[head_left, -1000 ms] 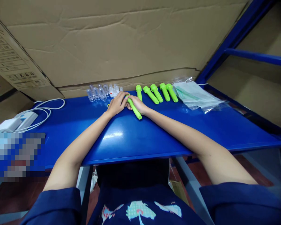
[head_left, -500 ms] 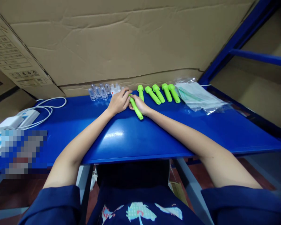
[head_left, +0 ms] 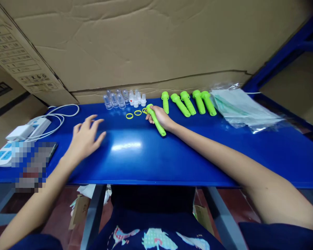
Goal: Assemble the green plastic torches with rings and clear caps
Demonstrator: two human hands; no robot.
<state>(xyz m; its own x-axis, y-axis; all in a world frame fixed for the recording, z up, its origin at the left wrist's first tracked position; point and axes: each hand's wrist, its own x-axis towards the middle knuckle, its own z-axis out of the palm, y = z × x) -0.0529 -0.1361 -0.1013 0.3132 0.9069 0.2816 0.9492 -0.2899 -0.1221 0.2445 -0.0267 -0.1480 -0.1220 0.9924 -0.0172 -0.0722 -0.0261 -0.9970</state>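
Note:
My right hand [head_left: 160, 117] is closed around a bright green torch-shaped plastic piece [head_left: 159, 125], whose narrow end slants down toward me. Over the left half of the table, my left hand [head_left: 87, 137] is held with its fingers spread and nothing in it. Yellow-green rings [head_left: 129, 116] lie just left of my right hand. Behind them stand several clear domed caps [head_left: 114, 100] and a group of small whitish translucent caps [head_left: 136, 101]. Several more green torch-shaped pieces [head_left: 187, 104] lie in a row to the right.
Clear plastic bags [head_left: 245, 106] lie at the back right of the blue table [head_left: 135, 165]. A power strip [head_left: 2, 156] with a white adapter [head_left: 20, 133] and looped cable [head_left: 58, 116] sits at the left, beside a blurred flat object [head_left: 36, 163]. Cardboard [head_left: 146, 52] walls the back.
My left hand has let go of the green piece and moved left and toward me, opening its fingers. The rings now show. My right hand still holds the piece, and the view has shifted slightly.

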